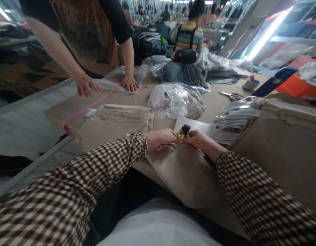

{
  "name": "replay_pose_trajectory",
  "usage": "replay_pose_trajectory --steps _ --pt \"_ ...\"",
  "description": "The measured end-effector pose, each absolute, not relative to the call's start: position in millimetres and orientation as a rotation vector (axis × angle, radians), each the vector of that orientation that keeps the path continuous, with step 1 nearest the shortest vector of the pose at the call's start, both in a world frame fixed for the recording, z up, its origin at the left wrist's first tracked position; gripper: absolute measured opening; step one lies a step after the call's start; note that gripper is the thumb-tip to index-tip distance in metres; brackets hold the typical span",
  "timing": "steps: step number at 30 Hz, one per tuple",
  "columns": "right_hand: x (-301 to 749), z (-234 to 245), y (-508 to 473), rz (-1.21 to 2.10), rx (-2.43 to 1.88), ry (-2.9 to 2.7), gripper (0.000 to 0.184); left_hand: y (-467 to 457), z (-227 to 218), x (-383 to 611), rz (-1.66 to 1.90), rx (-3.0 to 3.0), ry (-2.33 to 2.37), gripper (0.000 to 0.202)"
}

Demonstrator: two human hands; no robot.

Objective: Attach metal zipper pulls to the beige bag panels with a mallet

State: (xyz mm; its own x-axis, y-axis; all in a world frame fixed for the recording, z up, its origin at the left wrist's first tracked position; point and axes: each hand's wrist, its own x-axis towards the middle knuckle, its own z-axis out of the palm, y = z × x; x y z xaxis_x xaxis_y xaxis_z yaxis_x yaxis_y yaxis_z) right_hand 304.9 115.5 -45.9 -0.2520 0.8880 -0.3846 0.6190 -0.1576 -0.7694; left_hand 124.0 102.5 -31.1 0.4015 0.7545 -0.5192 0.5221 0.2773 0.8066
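Note:
My left hand (164, 137) is closed at the far edge of a beige bag panel (183, 174), its fingertips around something small I cannot make out. Opposite it, my right hand (200, 141) is closed round the upper part of a small mallet (186, 128). The mallet has a black round end and a yellowish clear end, and its black-and-white handle slants down toward my right wrist. Between the hands, small pale and metallic bits lie at the panel's edge. A white flat board (192, 124) lies just beyond.
Left of my hands lies a beige zippered bag (122, 118). A clear plastic bag of parts (177, 100) sits ahead, scissors (231, 95) farther right. Stacked beige bags (283, 136) rise on the right. Across the table, a co-worker's hands (129, 83) rest near a pink strap (88, 107).

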Motion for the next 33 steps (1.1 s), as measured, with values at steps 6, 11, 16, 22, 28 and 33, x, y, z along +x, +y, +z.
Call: replay_pose_trajectory --steps 6,11,16,22,28,33 --pt "303.1 -50.3 115.5 1.112 -1.91 -1.964 0.013 102.4 -23.2 132.9 0.148 1.441 1.326 0.011" --pt "295.2 -46.2 110.4 1.022 -1.955 -1.971 0.013 104.5 -25.4 134.2 0.134 1.489 1.372 0.016" --pt "295.2 -41.8 106.4 1.026 -1.881 -2.051 0.015 100.7 -25.1 130.9 0.15 1.477 1.376 0.01" --pt "298.3 -55.3 115.7 0.889 -1.898 -2.126 0.015 103.5 -29.6 127.1 0.099 1.46 1.404 0.009" --pt "295.6 -55.9 114.9 0.876 -1.928 -2.129 0.013 100.0 -23.6 129.7 0.131 1.442 1.372 0.013" --pt "291.3 -54.4 113.2 0.86 -1.915 -2.102 0.01 99.9 -18.7 123.7 0.059 1.475 1.414 0.011"
